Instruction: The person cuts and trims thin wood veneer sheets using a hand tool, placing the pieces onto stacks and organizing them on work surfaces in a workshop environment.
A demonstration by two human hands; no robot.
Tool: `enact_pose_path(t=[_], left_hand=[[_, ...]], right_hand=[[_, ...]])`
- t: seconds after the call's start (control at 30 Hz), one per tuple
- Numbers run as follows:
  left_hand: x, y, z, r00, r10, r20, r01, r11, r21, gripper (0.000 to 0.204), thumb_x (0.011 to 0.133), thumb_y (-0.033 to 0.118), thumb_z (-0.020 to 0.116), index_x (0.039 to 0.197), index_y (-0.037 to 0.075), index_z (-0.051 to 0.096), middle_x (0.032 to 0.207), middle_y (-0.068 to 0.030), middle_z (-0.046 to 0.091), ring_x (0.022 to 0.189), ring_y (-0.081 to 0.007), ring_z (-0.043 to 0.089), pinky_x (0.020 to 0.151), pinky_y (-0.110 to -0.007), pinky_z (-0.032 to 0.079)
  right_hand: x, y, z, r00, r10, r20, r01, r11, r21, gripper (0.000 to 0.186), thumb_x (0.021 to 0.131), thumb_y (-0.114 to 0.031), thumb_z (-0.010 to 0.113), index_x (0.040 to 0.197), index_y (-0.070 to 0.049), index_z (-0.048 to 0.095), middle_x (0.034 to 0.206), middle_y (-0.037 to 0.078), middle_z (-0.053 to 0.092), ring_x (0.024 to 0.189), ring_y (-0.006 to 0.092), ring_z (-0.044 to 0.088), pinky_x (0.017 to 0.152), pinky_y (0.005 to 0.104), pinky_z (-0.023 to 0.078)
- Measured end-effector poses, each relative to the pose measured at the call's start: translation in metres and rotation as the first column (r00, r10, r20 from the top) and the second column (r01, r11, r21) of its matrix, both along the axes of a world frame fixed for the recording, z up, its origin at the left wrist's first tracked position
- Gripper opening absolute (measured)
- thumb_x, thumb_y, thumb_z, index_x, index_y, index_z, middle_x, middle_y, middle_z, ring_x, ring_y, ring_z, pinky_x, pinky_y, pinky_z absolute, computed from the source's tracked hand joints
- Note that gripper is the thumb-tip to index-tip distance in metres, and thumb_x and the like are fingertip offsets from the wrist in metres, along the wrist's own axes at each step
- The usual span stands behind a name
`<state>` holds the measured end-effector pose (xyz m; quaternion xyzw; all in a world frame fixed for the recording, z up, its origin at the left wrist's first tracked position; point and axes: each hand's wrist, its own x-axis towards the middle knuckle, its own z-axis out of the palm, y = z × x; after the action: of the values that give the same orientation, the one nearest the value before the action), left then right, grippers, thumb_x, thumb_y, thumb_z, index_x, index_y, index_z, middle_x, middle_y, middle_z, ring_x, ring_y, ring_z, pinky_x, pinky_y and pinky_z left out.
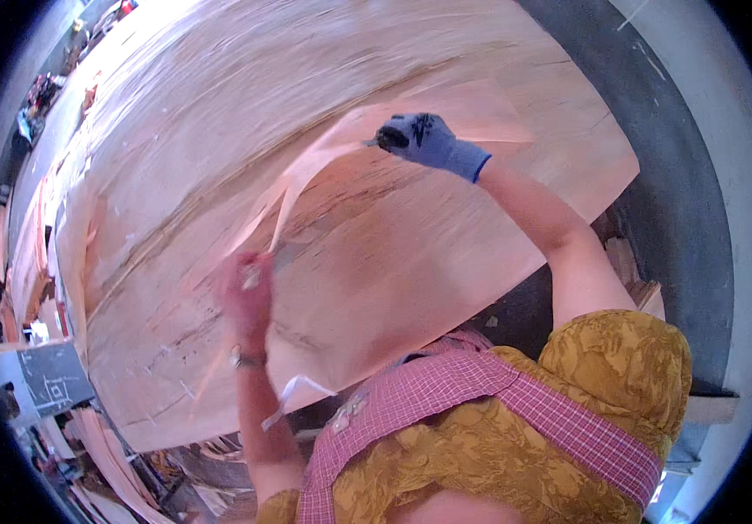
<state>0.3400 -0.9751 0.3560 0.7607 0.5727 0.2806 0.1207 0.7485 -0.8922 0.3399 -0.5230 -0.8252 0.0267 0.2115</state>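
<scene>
Your left hand (249, 293) is blurred, but its fingers appear to pinch the near end of the pale veneer strip (308, 166). The strip rises from that grip, curves away and runs toward your gloved right hand (420, 141). The right hand is clenched, apparently around a small tool (371, 142); a narrow grey tip projects on the side facing the left grip, close to the strip. Whether the tip touches the strip cannot be determined. The large wood sheet (411, 262) lies beneath both grips.

Caution: the strip is thin and bent between your hands; an uneven pull from the left grip could split it along the grain. If the tool slips, its tip could score the sheet below or travel toward your bare left fingers. The white ribbon (308, 382), behind the left grip and beside that forearm, could snag if the arm draws back.
</scene>
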Motion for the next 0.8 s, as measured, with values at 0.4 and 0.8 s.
enact_pose_path(t=[0.4,0.8], left_hand=[[0.02,-0.01,-0.102,-0.453,0.602,0.658,0.54,0.772,-0.335,0.099,0.083,0.072,0.051,0.147,0.002,0.019,0.151,-0.0201,0.028,0.133,-0.0427,0.036,0.108,-0.056,0.034],[0.017,0.02,-0.175,-0.285,0.81,0.513,0.399,0.587,-0.705,0.041,0.084,0.028,0.076,0.114,0.005,0.061,0.102,-0.0077,0.067,0.088,-0.0155,0.065,0.072,-0.029,0.055]], right_hand=[[-0.102,-0.093,-0.053,0.936,0.332,0.115,-0.317,0.939,-0.132,0.016,0.085,-0.024,0.06,0.096,-0.014,0.06,0.085,0.01,0.06,0.075,0.0294,0.065,0.065,0.0413,0.053],[-0.076,-0.16,-0.076,0.859,0.496,0.13,-0.433,0.837,-0.334,0.027,0.084,-0.021,0.056,0.109,-0.014,0.061,0.1,0.01,0.062,0.086,0.028,0.064,0.072,0.041,0.052]])
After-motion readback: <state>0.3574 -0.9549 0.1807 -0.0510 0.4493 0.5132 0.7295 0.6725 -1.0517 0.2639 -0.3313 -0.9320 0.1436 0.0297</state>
